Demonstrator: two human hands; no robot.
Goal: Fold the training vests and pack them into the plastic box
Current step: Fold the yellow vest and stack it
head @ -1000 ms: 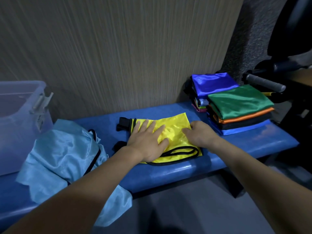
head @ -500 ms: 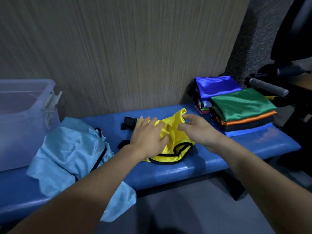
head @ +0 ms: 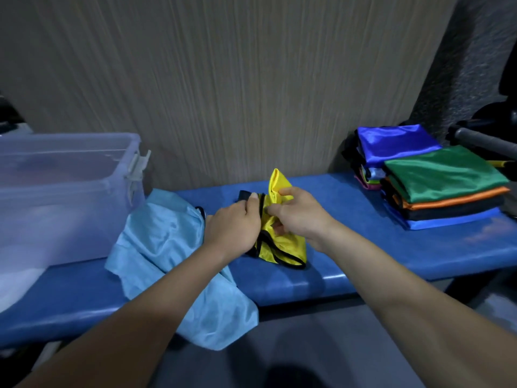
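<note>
Blue padding covers the counter (head: 377, 247) along the wood-grain wall, and its slick surface is the first hazard — anything glossy set near the front edge could slide off. At the far left stands the clear plastic box (head: 70, 191), open-topped with a latch on its near end; it sits well apart from the work, so a bundle carried that way loosely could come undone before it lands. Beside the box sprawls a light blue vest (head: 167, 247), unfolded, one corner already drooping over the counter's front edge, and a careless elbow could drag it to the floor. On the right the stack of folded vests (head: 436, 186) sits in two overlapping piles that look liable to shift if bumped. Between these lies the yellow vest (head: 282, 242) with black trim, partly lifted and bunched. The left hand (head: 232, 228) pinches the black edge at the vest's left side, and the right hand (head: 299, 214) is closed round a raised fold of the fabric — the two hands close together. My judgement: satin this slippery may slump out of the pinch, or the trim may twist, leaving a lopsided fold that needs redoing.
</note>
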